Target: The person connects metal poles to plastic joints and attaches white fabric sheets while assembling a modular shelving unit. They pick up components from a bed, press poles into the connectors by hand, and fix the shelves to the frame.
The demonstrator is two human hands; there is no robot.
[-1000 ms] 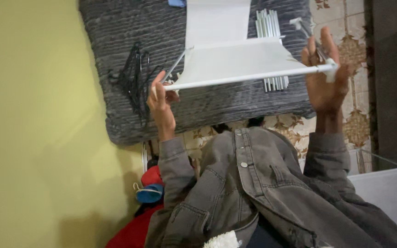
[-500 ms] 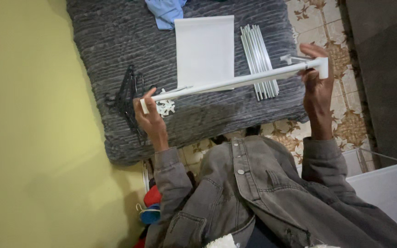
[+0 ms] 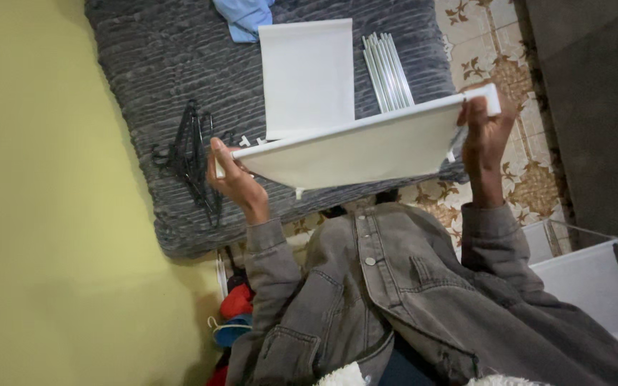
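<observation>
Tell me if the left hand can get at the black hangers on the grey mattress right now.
Probably not at once: the left hand grips one end of the white shelf panel. The hangers lie just beside it with nothing between, so once it lets go they look reachable.

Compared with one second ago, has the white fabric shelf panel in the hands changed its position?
Yes. The white fabric shelf panel has tipped over: its fabric now hangs on the near side of its rod, covering less of the flat white panel on the grey mattress.
</observation>
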